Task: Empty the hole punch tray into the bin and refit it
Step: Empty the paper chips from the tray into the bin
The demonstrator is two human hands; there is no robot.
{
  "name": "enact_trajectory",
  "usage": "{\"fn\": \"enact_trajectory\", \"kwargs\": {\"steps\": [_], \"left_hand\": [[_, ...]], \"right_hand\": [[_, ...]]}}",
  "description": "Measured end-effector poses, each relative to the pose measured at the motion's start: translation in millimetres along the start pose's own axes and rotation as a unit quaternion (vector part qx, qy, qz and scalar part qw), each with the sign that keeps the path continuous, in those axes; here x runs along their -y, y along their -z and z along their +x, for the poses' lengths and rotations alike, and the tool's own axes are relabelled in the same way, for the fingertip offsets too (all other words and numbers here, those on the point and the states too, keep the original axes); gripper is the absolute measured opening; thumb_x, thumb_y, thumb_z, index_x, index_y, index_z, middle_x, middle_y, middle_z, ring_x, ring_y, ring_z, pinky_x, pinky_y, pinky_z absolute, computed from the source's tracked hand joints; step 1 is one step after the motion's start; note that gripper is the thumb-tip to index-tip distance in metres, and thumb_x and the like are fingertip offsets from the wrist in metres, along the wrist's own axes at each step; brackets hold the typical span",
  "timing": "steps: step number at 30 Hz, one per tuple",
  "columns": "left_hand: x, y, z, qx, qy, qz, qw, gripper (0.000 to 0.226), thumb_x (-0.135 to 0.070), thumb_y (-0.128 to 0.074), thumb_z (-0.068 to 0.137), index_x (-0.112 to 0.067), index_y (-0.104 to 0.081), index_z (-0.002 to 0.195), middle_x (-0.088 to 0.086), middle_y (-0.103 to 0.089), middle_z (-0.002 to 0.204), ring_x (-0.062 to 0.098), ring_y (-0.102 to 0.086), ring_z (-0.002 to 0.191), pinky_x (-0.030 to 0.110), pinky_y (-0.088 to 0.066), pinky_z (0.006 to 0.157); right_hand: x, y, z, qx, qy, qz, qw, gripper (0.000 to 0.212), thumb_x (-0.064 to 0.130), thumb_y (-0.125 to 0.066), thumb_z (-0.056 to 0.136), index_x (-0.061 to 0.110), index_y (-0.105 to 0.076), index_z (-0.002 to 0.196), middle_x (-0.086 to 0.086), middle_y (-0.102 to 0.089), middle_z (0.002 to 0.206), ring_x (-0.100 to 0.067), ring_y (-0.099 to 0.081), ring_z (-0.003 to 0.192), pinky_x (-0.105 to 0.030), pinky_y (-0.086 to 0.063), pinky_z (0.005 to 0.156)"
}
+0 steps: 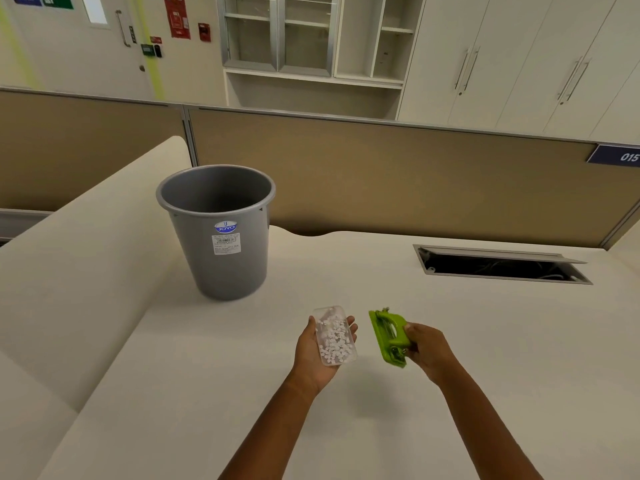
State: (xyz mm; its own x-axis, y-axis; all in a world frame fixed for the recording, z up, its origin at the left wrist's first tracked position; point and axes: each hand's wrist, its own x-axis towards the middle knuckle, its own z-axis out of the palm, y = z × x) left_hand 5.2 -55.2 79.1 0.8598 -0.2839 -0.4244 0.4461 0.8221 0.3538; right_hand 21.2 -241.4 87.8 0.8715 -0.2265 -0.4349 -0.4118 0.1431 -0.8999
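A: Both hands are up over the pale surface (450, 393), and the punch is in two parts. The left hand (313, 355) lies palm up with the tray (335, 336) resting flat across it.

B: How does that tray look?

A: Clear plastic, a rounded rectangle, long side pointing away from the person. It is well scattered with little white paper dots (333, 341), thickest toward the near end. The left fingers (350, 323) curl up along its right edge and the thumb sits on its left edge, so it is cradled and gripped.

B: And the punch itself?

A: The bright green hole punch (388, 336) is in the right hand (427, 348), turned on its side, the flat base facing the tray and the arched lever facing the palm. Right fingers are wrapped round the lever end, thumb on top. Punch and tray sit near each other but apart.

B: The bin?

A: A grey bin (225, 251) stands upright on the same surface, farther off and to the left, mouth open, a blue sticker and barcode label on its side. Tray is well short of it.
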Motion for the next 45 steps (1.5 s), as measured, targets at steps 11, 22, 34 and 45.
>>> {"fn": "enact_trajectory", "kwargs": {"steps": [11,22,34,45], "left_hand": [[-7.6,1.7,1.2,-0.003,-0.011,0.004,1.000,0.051,-0.038,-0.021,0.099,-0.002,-0.057,0.103,0.019,-0.074,0.075,0.029,-0.056,0.092,0.033,-0.043,0.083],[-9.0,1.8,2.6,-0.008,-0.012,0.019,1.000,0.052,-0.037,-0.021,0.099,-0.001,-0.058,0.099,0.019,-0.074,0.075,0.028,-0.056,0.092,0.033,-0.043,0.082],[-12.5,-6.7,2.3,-0.010,-0.027,0.068,0.997,0.054,-0.033,-0.016,0.101,0.001,-0.038,0.136,0.014,-0.075,0.073,0.026,-0.056,0.092,0.032,-0.042,0.081],[-4.3,-14.0,-0.4,-0.114,-0.066,0.185,0.974,0.052,-0.033,-0.022,0.100,0.002,-0.041,0.134,0.022,-0.054,0.127,0.039,-0.051,0.115,0.045,-0.041,0.093]], "right_hand": [[-52.1,11.3,27.1,-0.130,0.012,-0.176,0.976,0.027,0.007,-0.048,0.092,-0.004,-0.061,0.112,-0.016,-0.058,0.090,-0.020,-0.050,0.049,-0.009,-0.040,0.027],[-64.1,10.5,29.7,-0.148,0.011,-0.208,0.967,0.029,0.008,-0.049,0.091,-0.003,-0.060,0.116,-0.025,-0.062,0.115,-0.030,-0.056,0.080,-0.033,-0.053,0.063],[-47.9,3.3,11.2,-0.185,0.087,-0.287,0.936,0.036,0.022,-0.056,0.089,0.002,-0.056,0.119,-0.027,-0.059,0.117,-0.040,-0.052,0.113,-0.042,-0.040,0.098],[-16.0,-70.4,-57.0,0.177,-0.174,0.205,0.947,0.036,0.036,-0.038,0.096,0.006,-0.059,0.093,-0.014,-0.063,0.087,-0.023,-0.061,0.078,-0.030,-0.056,0.061]]}}
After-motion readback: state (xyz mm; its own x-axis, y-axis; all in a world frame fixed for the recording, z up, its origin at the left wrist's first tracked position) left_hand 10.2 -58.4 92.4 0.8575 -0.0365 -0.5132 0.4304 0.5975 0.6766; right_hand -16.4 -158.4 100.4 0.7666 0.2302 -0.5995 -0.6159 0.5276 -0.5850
